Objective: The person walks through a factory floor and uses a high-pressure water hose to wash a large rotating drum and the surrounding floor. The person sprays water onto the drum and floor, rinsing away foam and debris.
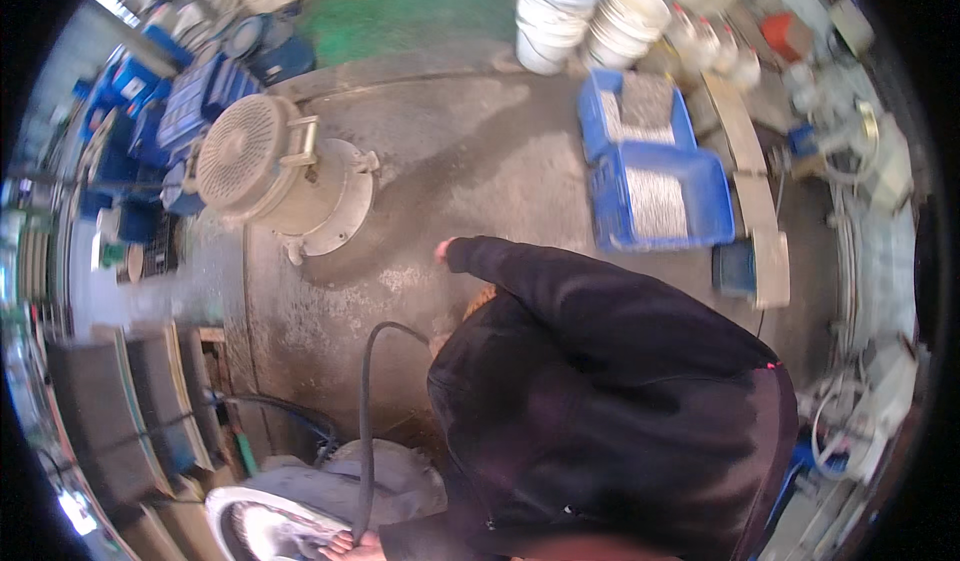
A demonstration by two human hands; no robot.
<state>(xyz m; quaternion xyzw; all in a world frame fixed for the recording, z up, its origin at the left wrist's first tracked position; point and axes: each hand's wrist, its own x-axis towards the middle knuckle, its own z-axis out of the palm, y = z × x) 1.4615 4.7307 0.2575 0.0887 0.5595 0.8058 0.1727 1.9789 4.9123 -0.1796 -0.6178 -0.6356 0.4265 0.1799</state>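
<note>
Black hose (366, 431), seven o'clock: left hand (352, 547) fingers grasp it, jacket (600, 391) hiding its upper end. Right hand (443, 251), nearer nine, is half-hidden, fingers' state unclear. Ten o'clock's blue container (143, 81) bears blurred markings.

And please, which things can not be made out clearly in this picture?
All in the head view:
- Right hand: largely hidden by its dark sleeve; grip unclear.
- Left hand: partly cut off by the lower edge.
- Black hose: upper end blurred and lost at the dark jacket.
- Silvery contents of the nearer blue crate: too small and blurred to identify.
</note>
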